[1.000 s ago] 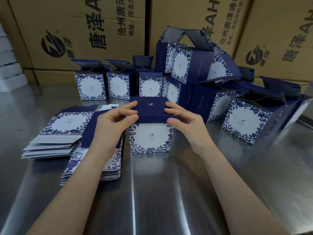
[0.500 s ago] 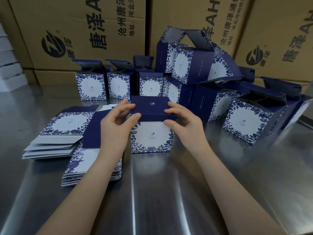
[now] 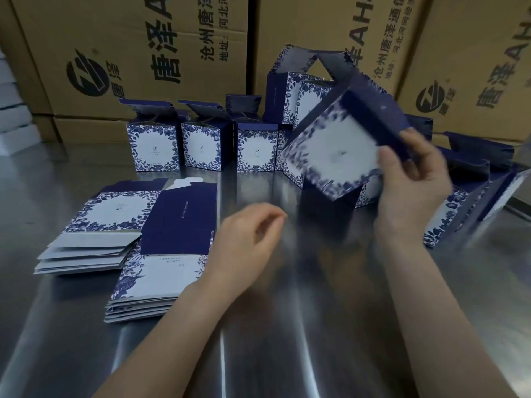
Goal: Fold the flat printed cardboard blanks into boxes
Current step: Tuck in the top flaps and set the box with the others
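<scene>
The box (image 3: 339,150), blurred and tilted, hangs in the air just up and left of the right hand (image 3: 413,185), whose fingers and thumb pinch its dark side. The left hand (image 3: 250,237) hovers low over the counter (image 3: 287,340), loosely curled and holding nothing. The blanks (image 3: 178,219) lie stacked flat just left of that hand, with their long axis running away from the person. I'd guess the left hand, plainly the nearer, takes the next one.

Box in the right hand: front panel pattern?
White centre, dark blue leafy border, on the box in the right hand. Head view, blurred.
</scene>
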